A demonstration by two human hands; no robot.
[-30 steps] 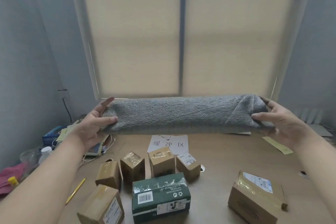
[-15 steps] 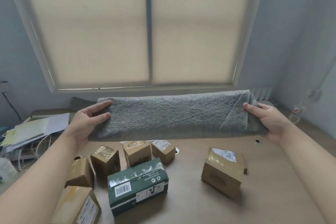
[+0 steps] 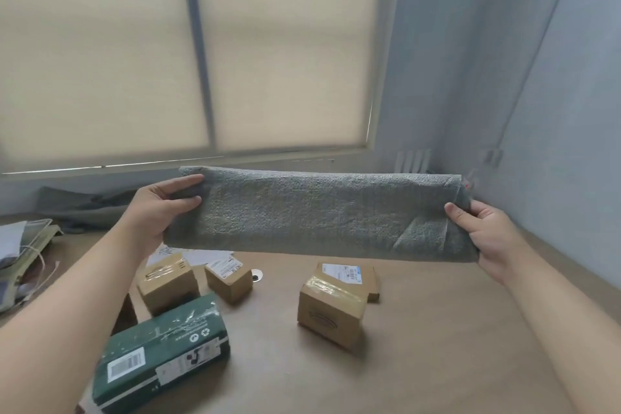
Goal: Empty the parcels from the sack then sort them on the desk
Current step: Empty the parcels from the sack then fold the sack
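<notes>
Sack [image 3: 312, 215] is held in the air between both hands, folded flat into a long grey band. Long axis runs left to right, roughly level, with the right end a little lower and nearer the person.

Left hand [image 3: 164, 208]: closed on the left end of the sack, thumb on the near face, fingers wrapped over the top edge.
Right hand [image 3: 484, 235]: closed on the right end, thumb on the near face; the other fingers are hidden behind the cloth.

The sack hangs limp and thin, no bulge visible. Judgement: it is emptied; the sorting step is still to come.

Parcels lie on the desk [image 3: 437, 329], all below the sack and nearer the person than it:
- green parcel [image 3: 161, 353], below the left forearm, nearest the left hand's side.
- two small brown parcels, one [image 3: 168, 282] just under the left hand and one [image 3: 228, 279] to its right.
- larger brown parcel [image 3: 332, 306], below the middle-right of the sack, about midway between the hands, slightly nearer the right.

Key relation for the next move: both hands are occupied by the sack, and open desk lies under and beyond the right hand. Judgement: the sack has to be put aside, probably rightward, before either hand can drop to the parcels. Left hand is nearer to most of them.

Clutter of papers and cords [image 3: 23, 252] lies out past the left hand.
</notes>
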